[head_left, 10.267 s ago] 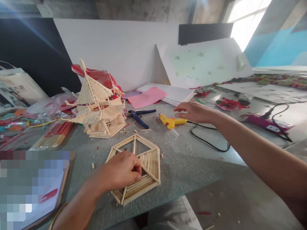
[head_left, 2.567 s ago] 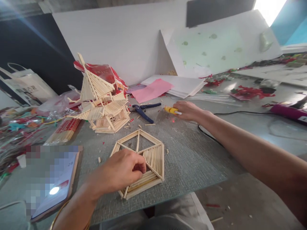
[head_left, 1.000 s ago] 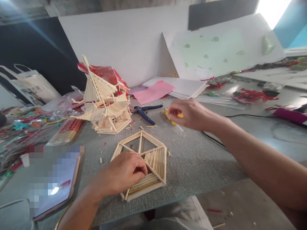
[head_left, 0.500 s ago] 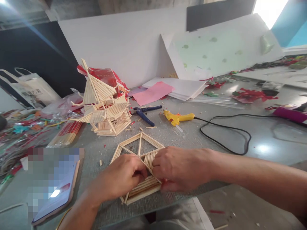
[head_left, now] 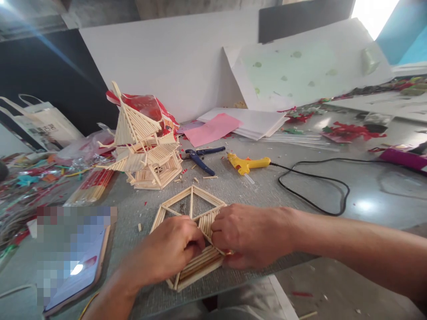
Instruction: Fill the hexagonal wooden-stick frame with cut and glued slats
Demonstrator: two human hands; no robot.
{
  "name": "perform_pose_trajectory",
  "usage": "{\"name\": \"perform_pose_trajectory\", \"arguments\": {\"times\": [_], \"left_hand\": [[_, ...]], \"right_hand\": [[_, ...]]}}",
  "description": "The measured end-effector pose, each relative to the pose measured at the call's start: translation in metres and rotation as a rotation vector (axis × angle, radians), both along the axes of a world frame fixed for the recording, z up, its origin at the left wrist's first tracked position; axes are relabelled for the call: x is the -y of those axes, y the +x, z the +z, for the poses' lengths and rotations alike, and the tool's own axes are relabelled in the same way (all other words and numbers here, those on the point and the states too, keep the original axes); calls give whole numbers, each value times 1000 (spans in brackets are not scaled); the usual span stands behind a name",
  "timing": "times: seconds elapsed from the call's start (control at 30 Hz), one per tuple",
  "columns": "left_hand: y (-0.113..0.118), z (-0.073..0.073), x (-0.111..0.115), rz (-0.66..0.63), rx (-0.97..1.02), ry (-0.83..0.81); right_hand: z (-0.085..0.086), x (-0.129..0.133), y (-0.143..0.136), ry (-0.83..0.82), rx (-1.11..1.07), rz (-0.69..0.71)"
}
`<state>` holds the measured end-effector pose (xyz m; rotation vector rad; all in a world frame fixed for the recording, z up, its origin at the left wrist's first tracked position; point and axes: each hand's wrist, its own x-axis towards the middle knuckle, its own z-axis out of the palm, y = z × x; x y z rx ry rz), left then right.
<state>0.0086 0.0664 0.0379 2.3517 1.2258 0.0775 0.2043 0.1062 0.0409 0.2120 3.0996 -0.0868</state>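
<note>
A six-sided frame of thin wooden sticks [head_left: 175,196] lies flat near the table's front edge. Spokes divide it into sections, and two of these are filled with rows of sticks, one at the near side and one at the right. My left hand [head_left: 175,246] rests over the frame's left and middle part, fingers curled down onto it. On the right side, my right hand [head_left: 242,235] grips the rim with thumb and fingers closed. Both sets of fingertips are partly hidden, so any small stick between the left fingers cannot be made out.
Behind the frame stands a stick pagoda model [head_left: 143,151]. Blue-handled cutters [head_left: 202,160] and a yellow glue gun [head_left: 247,164] with a black cord [head_left: 336,178] lie beyond. A phone [head_left: 80,262] leans at left, near bundled sticks [head_left: 91,184]. Pink paper [head_left: 213,129] sits farther back.
The stick frame has turned slightly, its far corner shifting left and its near edge moving a little towards me. Both hands stay on it in almost the same places.
</note>
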Motion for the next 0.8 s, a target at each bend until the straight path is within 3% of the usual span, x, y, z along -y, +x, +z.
{"name": "perform_pose_trajectory", "arguments": {"times": [0.37,0.8], "left_hand": [[1,0,4,66,-5,0],[3,-1,5,50,-27,44]], "right_hand": [[-1,1,-1,-33,-21,-2],[-4,1,-1,-63,-31,-24]]}}
